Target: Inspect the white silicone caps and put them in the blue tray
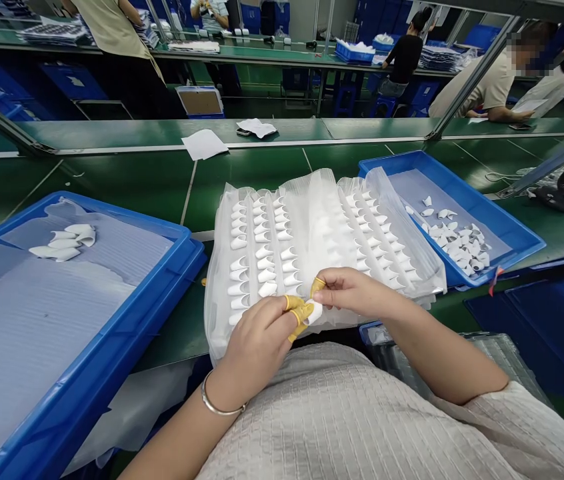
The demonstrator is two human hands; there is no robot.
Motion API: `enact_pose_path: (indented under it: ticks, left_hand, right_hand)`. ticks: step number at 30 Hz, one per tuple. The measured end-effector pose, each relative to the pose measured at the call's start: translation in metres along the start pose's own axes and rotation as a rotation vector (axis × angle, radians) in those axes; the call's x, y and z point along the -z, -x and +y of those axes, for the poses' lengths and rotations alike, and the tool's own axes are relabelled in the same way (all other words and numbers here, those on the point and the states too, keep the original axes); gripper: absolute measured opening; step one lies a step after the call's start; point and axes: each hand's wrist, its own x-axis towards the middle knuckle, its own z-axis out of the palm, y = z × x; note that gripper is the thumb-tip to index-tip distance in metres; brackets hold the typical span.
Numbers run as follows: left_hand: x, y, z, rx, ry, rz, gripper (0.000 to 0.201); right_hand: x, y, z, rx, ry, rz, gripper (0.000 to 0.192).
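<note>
Both hands pinch one white cap just over the near edge of the tray.

The left hand (257, 340) and right hand (357, 293) close yellow-cotted fingertips (302, 310) on the cap (315, 312) — it probably wants a light, even pinch. Beyond lies the tray (312, 227) with rows of caps; farther off, the left bin (127, 320) holds a few — the right bin (507, 227) has a loose heap.

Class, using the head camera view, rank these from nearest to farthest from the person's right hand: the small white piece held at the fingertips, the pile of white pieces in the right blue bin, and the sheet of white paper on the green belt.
1. small white piece: at the right hand fingertips, touching.
2. pile of white pieces: right, inside the right blue bin.
3. sheet of white paper: far back left on the green belt.
</note>
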Motion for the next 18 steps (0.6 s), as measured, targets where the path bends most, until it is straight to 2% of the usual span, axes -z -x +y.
enact_pose_path:
  ticks: [2,4,7,11,18]
  left_hand:
    - [0.003,0.000,-0.001,0.074,0.024,0.015,0.019]
    - [0.007,0.002,-0.004,0.162,0.028,0.040,0.028]
    - [0.018,0.007,-0.011,0.247,0.023,0.059,0.027]
    - [0.034,0.019,-0.022,0.300,0.012,0.037,0.026]
    - [0.067,0.043,-0.045,0.410,-0.071,-0.005,0.024]
  right_hand:
    - [0.009,-0.002,0.003,0.006,0.007,0.074,0.030]
    - [0.018,-0.005,0.008,0.012,0.050,0.221,0.026]
    - [0.026,-0.009,0.016,0.014,0.294,0.359,0.020]
    - [0.026,-0.008,0.019,0.017,0.752,0.322,0.023]
    - [0.019,-0.008,0.019,0.062,1.059,0.170,0.033]
